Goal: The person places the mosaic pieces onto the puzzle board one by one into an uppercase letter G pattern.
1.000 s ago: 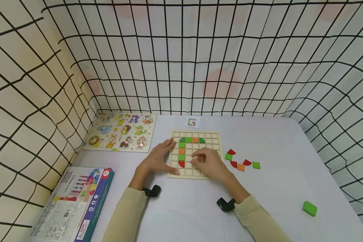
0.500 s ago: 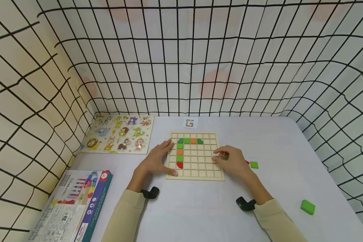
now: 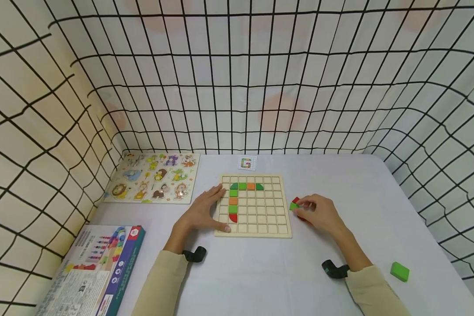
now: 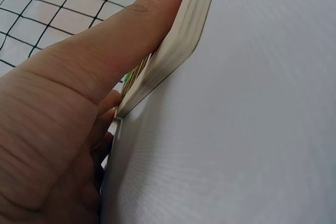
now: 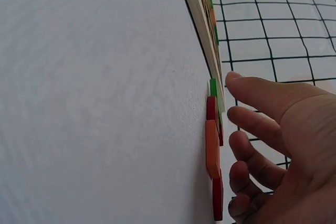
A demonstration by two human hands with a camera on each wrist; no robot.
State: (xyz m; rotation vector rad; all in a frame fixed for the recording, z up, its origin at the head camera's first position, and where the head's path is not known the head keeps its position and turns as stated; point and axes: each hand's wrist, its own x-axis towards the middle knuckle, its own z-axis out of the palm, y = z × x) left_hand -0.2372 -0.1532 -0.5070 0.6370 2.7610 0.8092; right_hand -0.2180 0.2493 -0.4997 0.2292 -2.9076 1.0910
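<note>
Ideally, while the left hand (image 3: pixel 203 213) lies flat, fingers straight, steadying the grid board (image 3: pixel 254 206), the right hand (image 3: pixel 319 213), fingers loosely curved and holding nothing, pinches one loose tile (image 3: pixel 294 206) beside the board cleanly by its edges.

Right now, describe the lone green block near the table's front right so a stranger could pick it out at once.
Start at the wooden grid board in the middle of the white table. Go right past the right hand, which hovers over the small tiles beside the board, toward the near right edge. The green block lies there alone, thicker than those flat tiles.
</note>
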